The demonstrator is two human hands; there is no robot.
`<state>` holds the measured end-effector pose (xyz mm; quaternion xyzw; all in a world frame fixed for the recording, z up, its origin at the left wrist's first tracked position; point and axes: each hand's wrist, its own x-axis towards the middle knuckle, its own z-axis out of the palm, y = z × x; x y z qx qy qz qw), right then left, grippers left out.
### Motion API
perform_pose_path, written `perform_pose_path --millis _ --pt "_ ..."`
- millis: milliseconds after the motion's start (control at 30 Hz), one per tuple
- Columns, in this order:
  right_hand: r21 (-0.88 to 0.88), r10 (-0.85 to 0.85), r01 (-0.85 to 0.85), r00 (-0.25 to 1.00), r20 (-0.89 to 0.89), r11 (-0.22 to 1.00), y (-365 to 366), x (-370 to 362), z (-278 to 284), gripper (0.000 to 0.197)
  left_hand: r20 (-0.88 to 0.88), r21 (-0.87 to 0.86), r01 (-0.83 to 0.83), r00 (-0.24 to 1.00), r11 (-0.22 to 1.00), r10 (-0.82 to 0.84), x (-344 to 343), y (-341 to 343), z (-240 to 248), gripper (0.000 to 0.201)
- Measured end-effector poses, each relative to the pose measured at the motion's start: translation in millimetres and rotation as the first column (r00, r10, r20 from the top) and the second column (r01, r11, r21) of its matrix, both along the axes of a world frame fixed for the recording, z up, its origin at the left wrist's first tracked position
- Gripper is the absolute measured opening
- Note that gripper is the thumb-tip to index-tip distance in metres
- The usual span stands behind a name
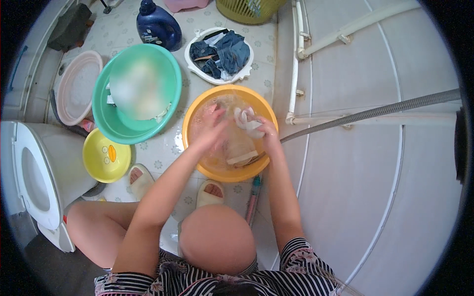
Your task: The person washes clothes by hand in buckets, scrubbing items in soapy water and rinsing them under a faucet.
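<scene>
In a yellow-orange basin (189, 148) of sudsy water, my right hand (268, 132) grips a bunched white cloth (247, 121) near the right rim. My left hand (213, 129) is over the water left of the cloth. Motion smears its fingers, so their hold is unclear. A beige item (240, 154) with a pale straight band lies in the basin below the cloth; I cannot tell its kind. The end of a grey corrugated hose (365, 111) meets the basin's right side.
A green basin (101, 116) holding pale laundry stands to the left, beside a yellow bowl (94, 158), a pink basin (74, 93) and a toilet (34, 170). Farther off are a white basin (246, 73) of dark clothes and a blue detergent bottle (157, 27). Pipes (294, 74) line the right wall.
</scene>
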<state>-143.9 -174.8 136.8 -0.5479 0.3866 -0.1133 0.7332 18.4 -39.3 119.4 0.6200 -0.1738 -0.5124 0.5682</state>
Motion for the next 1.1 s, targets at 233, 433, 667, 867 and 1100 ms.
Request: perform_pose_path --millis 233,433,667,867,1100 --pt "0.35 -0.542 0.454 0.814 0.211 0.819 32 49 35 0.04 0.239 -0.143 -0.208 0.941 0.967 0.238 -58 -44 56 0.043" --pt "0.54 -0.412 0.13 0.796 0.443 0.831 12 25 -41 0.037 0.717 -0.013 -0.037 0.696 0.999 0.036 -68 -40 75 0.033" --pt "0.313 -0.323 0.279 0.942 0.096 0.908 41 54 31 0.037 0.8 0.046 -0.147 0.598 0.988 0.052 0 -2 41 0.036" --pt "-0.448 0.129 -0.462 0.792 -0.597 0.766 28 13 -41 0.047 0.899 -0.368 -0.683 -0.089 0.631 0.428 107 52 40 0.043" --pt "-0.409 -0.053 -0.751 0.449 -0.892 0.519 106 -23 -127 0.079 0.649 0.266 0.293 0.65 0.919 -0.395 6 25 -32 0.05"
